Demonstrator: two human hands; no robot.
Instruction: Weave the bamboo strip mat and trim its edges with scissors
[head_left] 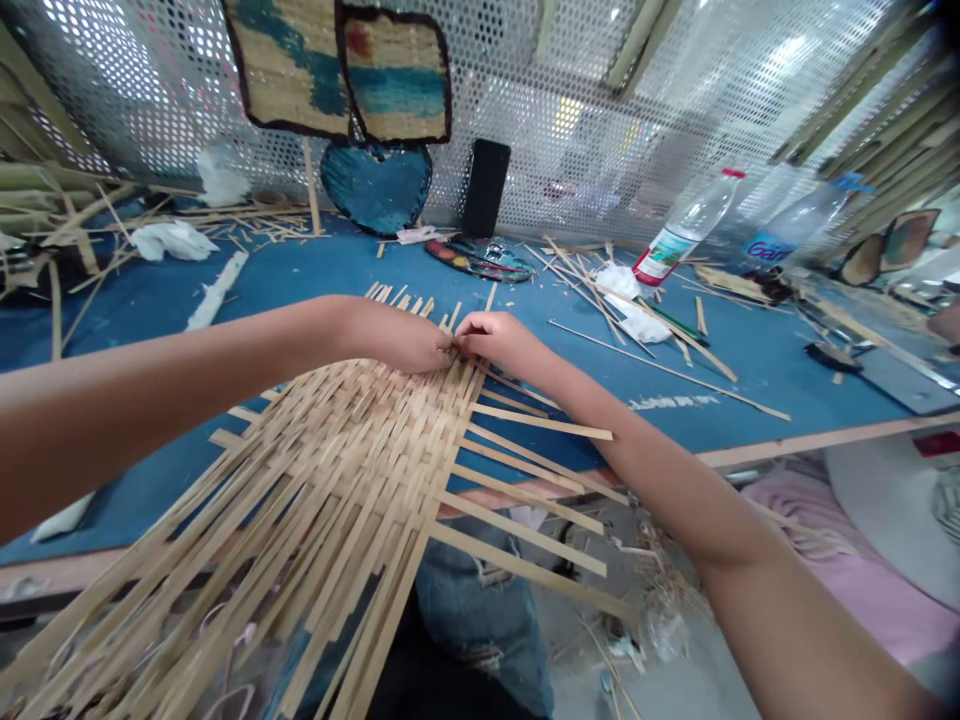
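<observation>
A partly woven mat of pale bamboo strips (375, 420) lies over the front edge of the blue table, its long loose strips hanging down toward me. Several strip ends stick out past its right side. At the mat's far right corner my left hand (416, 340) bends over the weave, fingers closed on the strips there. My right hand (491, 335) meets it from the other side, thumb and fingertips pinched at the same corner. The fingertips of both hands nearly touch, and the exact strip ends between them are hidden.
Behind the mat stand a black phone (486, 188), a paint palette (480, 260) and a blue heart-shaped piece (377, 188). Bottles (690, 228), loose strips and a broad blade (904, 378) lie to the right. A perforated metal screen (577, 130) rises behind the table (285, 270).
</observation>
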